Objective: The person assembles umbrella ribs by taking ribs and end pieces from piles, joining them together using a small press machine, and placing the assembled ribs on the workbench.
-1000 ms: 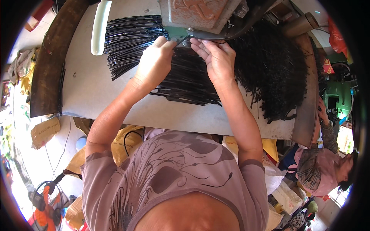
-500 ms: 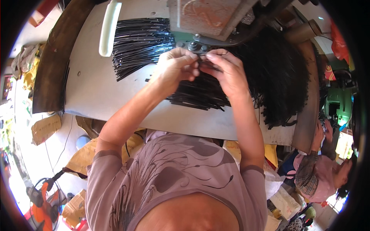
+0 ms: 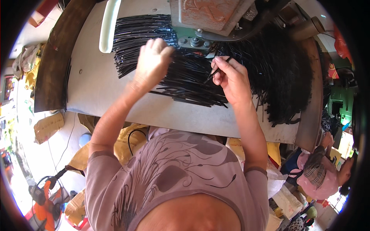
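My left hand is over the left bundle of thin black strips, its fingers curled and slightly blurred. Whatever it may hold is hidden beneath the hand. Between thumb and fingers, my right hand pinches a thin black strip that slants down to the left. More loose black strips lie between and below the hands. Just beyond them sits a small metal fixture with round bolts, on the green base of a machine.
The machine's grey head overhangs the far middle of the pale worktable. A large heap of black strips covers the right side. A white lamp tube stands at far left. Another person is at lower right; an orange fan is lower left.
My hands have come apart from in front of the bolted fixture. The left moved left over the strip bundle; the right shifted slightly right and nearer, pinching a strip.
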A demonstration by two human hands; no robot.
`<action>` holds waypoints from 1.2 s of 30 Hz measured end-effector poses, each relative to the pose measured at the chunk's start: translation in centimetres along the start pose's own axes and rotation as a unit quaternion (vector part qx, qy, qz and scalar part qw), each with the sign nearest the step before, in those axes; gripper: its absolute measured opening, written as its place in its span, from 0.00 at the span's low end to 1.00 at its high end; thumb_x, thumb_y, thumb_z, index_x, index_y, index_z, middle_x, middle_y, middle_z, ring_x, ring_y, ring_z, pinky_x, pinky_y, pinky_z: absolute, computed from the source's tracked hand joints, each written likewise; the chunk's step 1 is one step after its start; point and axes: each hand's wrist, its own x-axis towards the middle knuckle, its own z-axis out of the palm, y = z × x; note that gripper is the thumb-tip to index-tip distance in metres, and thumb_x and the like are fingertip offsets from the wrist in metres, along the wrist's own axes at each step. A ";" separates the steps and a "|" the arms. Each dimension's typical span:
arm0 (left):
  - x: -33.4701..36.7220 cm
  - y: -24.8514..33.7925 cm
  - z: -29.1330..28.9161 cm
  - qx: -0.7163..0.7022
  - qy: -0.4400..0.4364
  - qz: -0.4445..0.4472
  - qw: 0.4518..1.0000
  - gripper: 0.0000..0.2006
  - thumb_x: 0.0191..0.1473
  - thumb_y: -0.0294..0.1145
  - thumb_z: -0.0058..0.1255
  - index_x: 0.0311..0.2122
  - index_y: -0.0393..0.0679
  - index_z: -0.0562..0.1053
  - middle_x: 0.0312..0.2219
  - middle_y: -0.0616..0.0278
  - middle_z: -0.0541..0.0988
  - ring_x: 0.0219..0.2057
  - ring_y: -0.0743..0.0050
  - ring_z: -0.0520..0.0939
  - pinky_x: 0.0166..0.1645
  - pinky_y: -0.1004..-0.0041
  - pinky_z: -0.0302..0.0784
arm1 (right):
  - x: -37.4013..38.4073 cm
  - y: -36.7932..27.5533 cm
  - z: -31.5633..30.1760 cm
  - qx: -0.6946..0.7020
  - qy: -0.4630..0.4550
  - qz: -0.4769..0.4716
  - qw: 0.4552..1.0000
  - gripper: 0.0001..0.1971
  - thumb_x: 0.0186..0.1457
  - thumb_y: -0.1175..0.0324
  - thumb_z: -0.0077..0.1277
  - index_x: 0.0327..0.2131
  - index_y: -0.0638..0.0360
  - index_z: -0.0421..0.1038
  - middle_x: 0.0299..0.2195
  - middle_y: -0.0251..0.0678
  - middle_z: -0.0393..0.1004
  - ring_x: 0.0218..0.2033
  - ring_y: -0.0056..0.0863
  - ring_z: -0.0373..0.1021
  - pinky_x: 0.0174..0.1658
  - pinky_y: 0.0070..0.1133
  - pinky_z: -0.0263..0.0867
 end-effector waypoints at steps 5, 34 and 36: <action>0.1 -2.0 0.1 -0.006 -0.023 0.053 0.998 0.11 0.36 0.20 0.50 0.30 0.39 0.68 0.27 0.59 0.67 0.32 0.60 0.67 0.36 0.67 0.63 | 1.1 0.0 0.5 -0.043 -0.031 0.039 0.998 0.10 0.48 0.66 0.48 0.24 0.64 0.66 0.19 0.30 0.64 0.14 0.11 0.57 0.14 0.11 0.52; 0.2 -2.4 -0.3 -0.013 -0.015 0.044 0.999 0.07 0.43 0.19 0.44 0.31 0.38 0.66 0.27 0.55 0.66 0.32 0.57 0.68 0.37 0.66 0.64 | 2.8 -0.2 1.2 -0.085 -0.056 0.052 0.993 0.11 0.48 0.65 0.48 0.23 0.65 0.65 0.17 0.30 0.63 0.11 0.09 0.51 0.11 0.09 0.44; 0.7 -2.0 -0.4 -0.021 0.016 0.055 0.998 0.07 0.44 0.21 0.44 0.32 0.38 0.66 0.26 0.56 0.67 0.30 0.57 0.70 0.34 0.67 0.66 | 2.9 -0.2 1.3 -0.086 -0.057 0.053 0.993 0.11 0.48 0.65 0.48 0.23 0.65 0.64 0.17 0.30 0.63 0.11 0.09 0.51 0.11 0.09 0.44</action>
